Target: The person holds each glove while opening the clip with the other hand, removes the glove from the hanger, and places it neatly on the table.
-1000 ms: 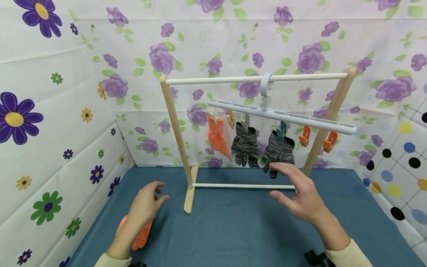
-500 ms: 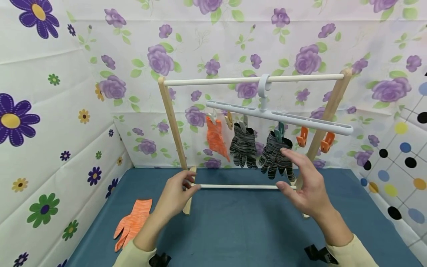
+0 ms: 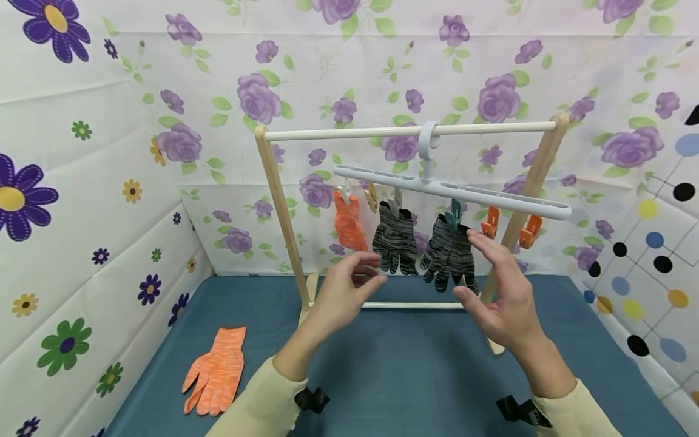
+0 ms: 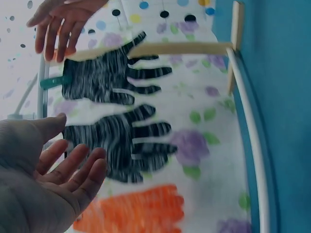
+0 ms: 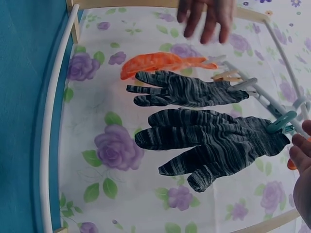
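Observation:
Two black-and-grey striped gloves hang by clothespins from a grey hanger (image 3: 475, 193). The right-hand glove (image 5: 214, 138) hangs from a teal clothespin (image 5: 282, 122), the other glove (image 3: 395, 233) from a grey one. An orange glove (image 3: 349, 223) hangs at the hanger's left end. My right hand (image 3: 505, 297) is beside the right-hand striped glove, fingers spread and holding nothing; whether a fingertip touches the glove I cannot tell. My left hand (image 3: 341, 291), fingers loosely bent, is in front of and below the hanging orange glove, holding nothing.
The hanger hooks over the top rail (image 3: 338, 133) of a wooden rack. A second orange glove (image 3: 218, 370) lies flat on the blue cloth (image 3: 404, 388) at left. A wooden clothespin (image 3: 371, 197) and two orange clips, one being this clip (image 3: 530, 232), hang without gloves.
My left hand has moved right and slightly up, from above the loose orange glove to before the hanging gloves. My right hand has risen slightly beside the right striped glove, which has turned.

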Available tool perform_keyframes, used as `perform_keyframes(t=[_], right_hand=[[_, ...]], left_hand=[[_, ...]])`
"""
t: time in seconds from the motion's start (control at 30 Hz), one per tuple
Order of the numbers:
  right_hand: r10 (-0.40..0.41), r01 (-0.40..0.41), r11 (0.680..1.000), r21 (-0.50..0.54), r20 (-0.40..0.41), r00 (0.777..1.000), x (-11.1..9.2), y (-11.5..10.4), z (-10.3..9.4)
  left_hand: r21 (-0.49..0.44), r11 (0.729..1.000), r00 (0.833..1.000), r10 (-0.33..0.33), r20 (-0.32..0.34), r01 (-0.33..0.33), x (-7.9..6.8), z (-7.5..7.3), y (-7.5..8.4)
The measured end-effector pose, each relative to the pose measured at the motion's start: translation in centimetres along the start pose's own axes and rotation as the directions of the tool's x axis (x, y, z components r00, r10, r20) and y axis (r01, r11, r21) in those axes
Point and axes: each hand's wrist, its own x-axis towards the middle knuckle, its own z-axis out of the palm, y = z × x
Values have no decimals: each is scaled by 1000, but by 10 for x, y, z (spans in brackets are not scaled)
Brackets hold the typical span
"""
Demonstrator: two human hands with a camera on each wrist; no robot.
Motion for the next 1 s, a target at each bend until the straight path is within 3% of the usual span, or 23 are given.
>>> perform_keyframes(t=[0.33,0.73,1.0], right_hand=[[51,-51,998,-28,23,998,0,1,-1],[57,-56,998,-37,16,998,4,1,1],[79,-79,996,-32,17,997,8,2,-1]], left_hand=[[-198,977,993,99,70,-84,37,35,23],[-232,971,989,91,113,-63,67,64,25],[-187,982,997,52,65,-39,74,75,30]])
